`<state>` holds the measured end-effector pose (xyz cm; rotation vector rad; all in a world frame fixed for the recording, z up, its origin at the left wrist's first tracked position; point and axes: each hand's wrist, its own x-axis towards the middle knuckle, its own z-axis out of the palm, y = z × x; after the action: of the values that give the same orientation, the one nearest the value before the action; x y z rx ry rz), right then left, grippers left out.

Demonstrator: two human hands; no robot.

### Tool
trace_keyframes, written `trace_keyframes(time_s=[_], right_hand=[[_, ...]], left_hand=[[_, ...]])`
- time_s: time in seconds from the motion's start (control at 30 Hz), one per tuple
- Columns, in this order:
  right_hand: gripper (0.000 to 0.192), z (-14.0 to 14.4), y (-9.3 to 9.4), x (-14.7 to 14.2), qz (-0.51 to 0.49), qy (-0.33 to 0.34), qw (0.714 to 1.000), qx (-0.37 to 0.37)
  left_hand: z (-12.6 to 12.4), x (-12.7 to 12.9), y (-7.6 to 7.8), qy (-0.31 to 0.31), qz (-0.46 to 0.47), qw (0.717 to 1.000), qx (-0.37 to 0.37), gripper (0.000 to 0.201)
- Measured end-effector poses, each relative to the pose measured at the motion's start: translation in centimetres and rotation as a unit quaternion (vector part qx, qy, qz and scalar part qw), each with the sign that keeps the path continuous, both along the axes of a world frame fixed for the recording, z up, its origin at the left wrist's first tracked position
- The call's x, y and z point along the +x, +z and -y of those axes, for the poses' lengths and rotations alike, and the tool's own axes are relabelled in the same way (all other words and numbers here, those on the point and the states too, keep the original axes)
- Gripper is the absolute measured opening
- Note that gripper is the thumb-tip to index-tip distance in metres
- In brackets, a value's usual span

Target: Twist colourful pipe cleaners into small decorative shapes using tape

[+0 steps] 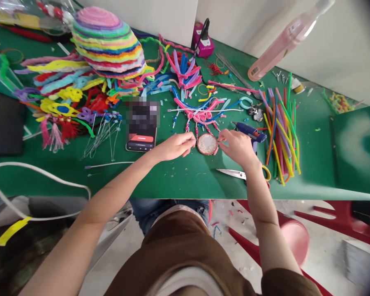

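A small round dish (207, 144) with a reddish rim holds tiny pale beads and sits between my hands. My left hand (179, 146) is at its left side, thumb and fingertips pinched together. At the dish's right edge my right hand (238, 144) also has its fingers pinched. Anything between either set of fingertips is too small to make out. Just beyond the dish lies a pink and blue pipe-cleaner piece (200, 115) with short beaded strands hanging toward me. A white twisted stem (208, 110) lies across it.
Scissors (232, 173) lie under my right forearm, near a blue glue gun (249, 131) and loose pipe cleaners (282, 135). A phone (142, 139) is left of my left hand. Behind stand a striped rainbow hat-like piece (109, 45) and a pink bottle (285, 43).
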<state>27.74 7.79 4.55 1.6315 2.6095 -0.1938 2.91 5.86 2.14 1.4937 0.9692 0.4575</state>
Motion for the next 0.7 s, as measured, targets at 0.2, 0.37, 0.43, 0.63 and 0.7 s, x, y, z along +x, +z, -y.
trace_keyframes(time_s=[0.2, 0.37, 0.43, 0.63, 0.7], right_hand=[[0.021, -0.8, -0.4, -1.9, 0.116, 0.102, 0.987, 0.036], [0.021, -1.7, -0.1, -3.2, 0.141, 0.152, 0.978, 0.033], [0.021, -1.8, 0.2, -3.8, 0.153, 0.167, 0.974, 0.022], [0.023, -2.2, 0.9, -5.4, 0.193, 0.213, 0.958, -0.013], [0.023, -2.5, 1.0, -5.7, 0.197, 0.231, 0.953, -0.02]], left_hand=[[0.0, 0.1, -0.1, -0.006, 0.007, 1.0, 0.012, 0.025], [-0.1, 0.1, -0.6, -0.004, 0.014, 1.0, 0.02, 0.023], [-0.1, 0.1, -0.6, -0.006, 0.019, 1.0, 0.023, 0.023], [-0.1, 0.0, -0.6, -0.01, 0.018, 1.0, 0.021, 0.024], [-0.1, 0.0, -0.7, -0.013, 0.016, 1.0, 0.017, 0.024]])
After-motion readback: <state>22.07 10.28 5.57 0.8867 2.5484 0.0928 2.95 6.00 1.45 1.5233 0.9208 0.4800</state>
